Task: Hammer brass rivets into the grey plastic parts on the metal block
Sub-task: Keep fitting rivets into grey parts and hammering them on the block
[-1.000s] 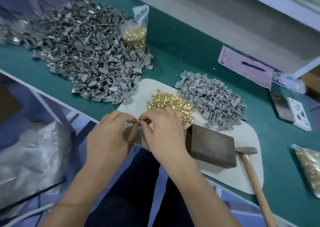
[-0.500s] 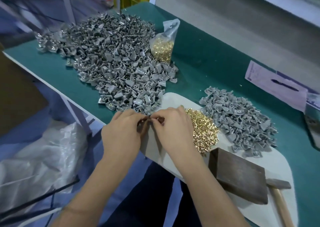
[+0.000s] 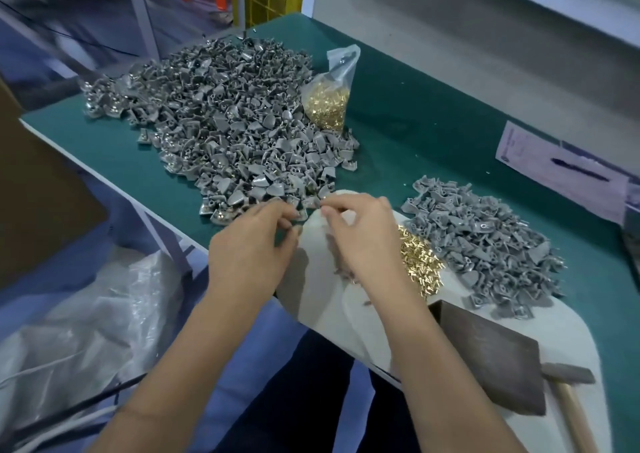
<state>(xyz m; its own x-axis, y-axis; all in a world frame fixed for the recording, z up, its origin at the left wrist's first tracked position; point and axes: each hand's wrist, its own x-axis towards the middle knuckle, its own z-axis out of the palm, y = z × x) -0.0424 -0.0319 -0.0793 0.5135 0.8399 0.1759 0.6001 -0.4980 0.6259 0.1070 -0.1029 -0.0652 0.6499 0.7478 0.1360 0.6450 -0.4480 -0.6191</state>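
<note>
Both bare forearms reached forward and slightly inward, so that the two hands met near the middle. The left hand [image 3: 251, 248] lay back-up, its fingers curled inward with the fingertips [image 3: 289, 215] bunched together toward the right. The right hand [image 3: 363, 234] was also back-up, its fingers bent and its thumb and forefinger pinched close. The fingertips of the two hands were nearly touching. Whether either pinch held anything could not be made out.

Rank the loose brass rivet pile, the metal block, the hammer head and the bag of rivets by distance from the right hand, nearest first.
From the right hand:
1. Loose brass rivet pile, just to its right.
2. Metal block, toward the near right.
3. Bag of rivets, far side of the table.
4. Hammer head, beyond the block.
</note>
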